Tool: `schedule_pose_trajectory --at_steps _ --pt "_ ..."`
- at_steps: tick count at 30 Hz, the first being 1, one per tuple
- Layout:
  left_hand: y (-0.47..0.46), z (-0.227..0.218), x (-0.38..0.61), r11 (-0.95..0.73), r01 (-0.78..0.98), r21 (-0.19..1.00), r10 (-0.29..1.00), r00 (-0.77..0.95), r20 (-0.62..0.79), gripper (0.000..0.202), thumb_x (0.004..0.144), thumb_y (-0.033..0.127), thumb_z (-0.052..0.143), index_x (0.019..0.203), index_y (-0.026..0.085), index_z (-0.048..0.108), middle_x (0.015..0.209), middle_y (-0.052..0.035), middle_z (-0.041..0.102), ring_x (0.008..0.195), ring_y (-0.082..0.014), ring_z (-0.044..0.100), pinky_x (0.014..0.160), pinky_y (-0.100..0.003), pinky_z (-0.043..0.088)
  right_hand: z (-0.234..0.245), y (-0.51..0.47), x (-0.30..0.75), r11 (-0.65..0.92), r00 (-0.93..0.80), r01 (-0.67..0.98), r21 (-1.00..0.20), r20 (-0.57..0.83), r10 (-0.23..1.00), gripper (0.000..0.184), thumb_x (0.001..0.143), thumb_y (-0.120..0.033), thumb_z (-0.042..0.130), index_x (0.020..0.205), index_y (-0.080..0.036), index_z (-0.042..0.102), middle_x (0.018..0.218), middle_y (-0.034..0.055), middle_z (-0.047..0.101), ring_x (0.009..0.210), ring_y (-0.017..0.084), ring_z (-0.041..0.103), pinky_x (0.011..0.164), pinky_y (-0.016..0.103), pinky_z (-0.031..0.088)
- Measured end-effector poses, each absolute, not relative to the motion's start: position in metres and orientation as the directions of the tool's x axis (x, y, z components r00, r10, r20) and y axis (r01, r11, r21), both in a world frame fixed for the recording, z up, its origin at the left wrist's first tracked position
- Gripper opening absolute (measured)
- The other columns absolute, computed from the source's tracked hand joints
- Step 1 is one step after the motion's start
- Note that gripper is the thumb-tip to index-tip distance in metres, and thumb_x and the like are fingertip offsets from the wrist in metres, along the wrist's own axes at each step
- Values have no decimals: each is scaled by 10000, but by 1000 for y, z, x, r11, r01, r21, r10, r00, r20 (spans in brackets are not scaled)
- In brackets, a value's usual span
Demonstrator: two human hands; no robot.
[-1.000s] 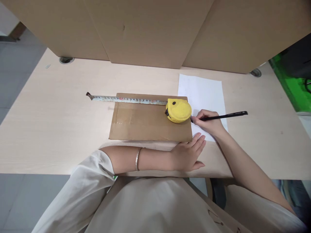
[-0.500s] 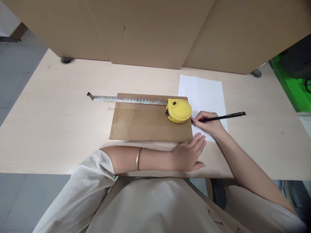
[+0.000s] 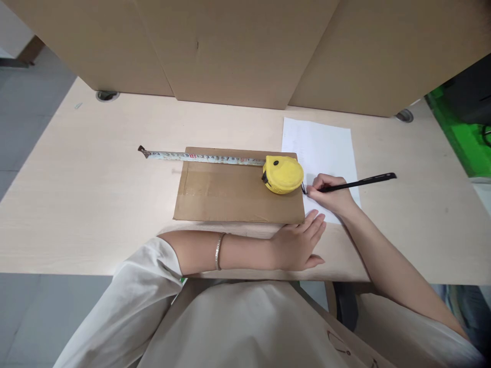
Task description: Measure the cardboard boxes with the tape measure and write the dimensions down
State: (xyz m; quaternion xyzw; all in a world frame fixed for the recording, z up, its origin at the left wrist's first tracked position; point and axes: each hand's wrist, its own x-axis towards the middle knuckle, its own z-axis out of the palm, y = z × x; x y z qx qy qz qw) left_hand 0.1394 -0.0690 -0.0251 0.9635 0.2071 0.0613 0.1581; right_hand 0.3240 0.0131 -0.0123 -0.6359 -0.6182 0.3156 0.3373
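My right hand point(image 3: 333, 193) is closed around a black pen point(image 3: 362, 182), whose tip points down at a white sheet of paper point(image 3: 320, 138). Flat and with its fingers stretched out, my left hand point(image 3: 297, 243) rests at the near edge of the paper, by the front right corner of a brown cardboard box point(image 3: 230, 197). On the box sits a yellow tape measure point(image 3: 284, 175). Its blade point(image 3: 210, 157) is pulled out to the left, along the back of the box top and past its left edge. The box covers part of the paper.
All this lies on a pale wooden table point(image 3: 95, 194). Tall cardboard panels point(image 3: 233, 51) stand along its back edge. Two round cable holes, a left one point(image 3: 107, 96) and a right one point(image 3: 404, 116), are set near the back corners.
The pen's back end has swung slightly right and up as my right hand moved a little. My left hand, the box and the tape measure have stayed in place.
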Motion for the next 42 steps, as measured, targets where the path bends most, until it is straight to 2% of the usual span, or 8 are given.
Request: schedule_pose_trajectory --at_steps 6,13,18,23,26,34,38,42 --pt "-70 -28 141 -864 381 330 422 904 62 778 1109 497 376 1645 -66 360 1765 -271 336 1702 -379 247 1342 -529 297 -1 15 329 -62 37 668 -742 -51 998 439 822 -478 697 555 -238 444 510 4 425 520 140 369 527 314 304" --pt "-67 -24 139 -873 367 322 401 915 43 780 1114 503 363 1650 -64 348 1769 -275 315 1699 -388 251 1329 -550 295 8 14 328 -262 263 965 23 -51 963 547 1008 -597 533 606 -233 460 552 113 517 572 268 553 592 376 297" --pt "-66 -20 139 -888 368 276 392 919 36 773 1118 501 368 1633 -75 378 1748 -275 371 1683 -387 297 1337 -498 279 8 12 319 -294 312 944 151 -111 944 551 1048 -574 483 815 -131 714 749 259 704 780 414 736 684 454 458" --pt "-70 15 118 -966 201 160 237 940 245 520 1095 337 490 1474 -3 602 1569 -240 616 1519 -345 545 1245 -437 392 50 7 302 -207 214 976 -71 123 969 450 1021 -463 460 1064 -111 738 1052 276 760 949 432 745 788 525 535" --pt "-67 52 82 -987 67 149 131 866 483 402 1125 323 434 1052 110 766 950 -101 779 911 -184 737 805 -302 525 79 5 277 203 -127 939 -276 269 955 544 965 -521 511 1287 -123 693 1209 228 746 1140 401 709 956 532 553" --pt "-26 62 -72 -844 244 477 536 348 769 517 1118 389 426 692 219 664 582 -13 564 533 -147 514 508 -322 370 86 18 228 324 -343 879 -349 7 939 822 809 -512 764 1532 -183 552 1403 181 695 1222 423 677 953 520 563" --pt "-1 31 -114 -355 80 931 839 -412 356 516 1076 448 502 656 202 673 561 12 502 538 -116 501 560 -277 397 87 16 227 208 -168 834 -511 124 978 539 715 -436 809 1188 -216 672 1228 114 748 1102 363 706 946 477 546" --pt "19 15 -111 9 -129 992 913 -403 -61 196 1004 230 618 864 163 738 735 1 637 646 -91 613 656 -224 497 92 10 236 2 118 708 -707 121 986 439 796 -585 698 1038 -235 586 1053 94 728 925 293 675 813 436 507"
